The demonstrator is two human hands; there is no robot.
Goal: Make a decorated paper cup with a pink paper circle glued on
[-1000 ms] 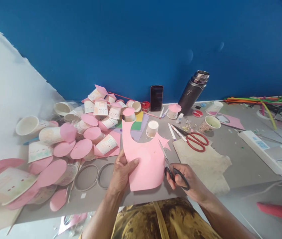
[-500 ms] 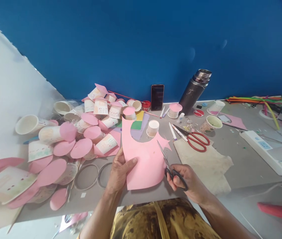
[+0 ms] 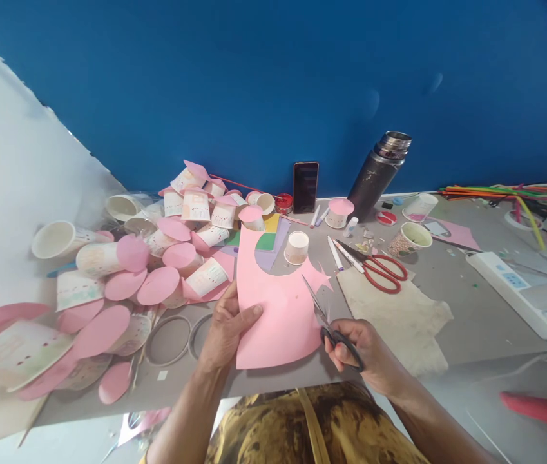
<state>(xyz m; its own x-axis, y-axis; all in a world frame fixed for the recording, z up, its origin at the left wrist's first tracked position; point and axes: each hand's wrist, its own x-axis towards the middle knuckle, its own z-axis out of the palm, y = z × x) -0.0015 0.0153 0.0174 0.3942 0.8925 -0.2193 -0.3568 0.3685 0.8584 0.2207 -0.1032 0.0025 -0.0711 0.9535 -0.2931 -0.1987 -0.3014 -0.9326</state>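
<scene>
Between my hands is a sheet of pink paper (image 3: 276,328) with a large rounded bite cut from its top edge. My left hand (image 3: 227,325) grips its left side, thumb on top and fingers behind. In my right hand (image 3: 357,348) are black-handled scissors (image 3: 324,312), their blades lying at the paper's right edge. A jagged strip of the sheet sticks out at the upper right, beside the blade tips. Just beyond the paper an upside-down white paper cup (image 3: 297,248) stands on the grey table (image 3: 490,309).
Pink-topped paper cups (image 3: 157,287) pile up at the left. Red-handled scissors (image 3: 384,274) lie partly over a beige cloth (image 3: 393,322) at the right. Behind stand a phone (image 3: 305,187) and a dark flask (image 3: 378,180). A power strip (image 3: 519,296) lies far right.
My left hand and the pink paper's lower left have shifted slightly left, and the sheet has turned a little. The scissors stay at its right edge.
</scene>
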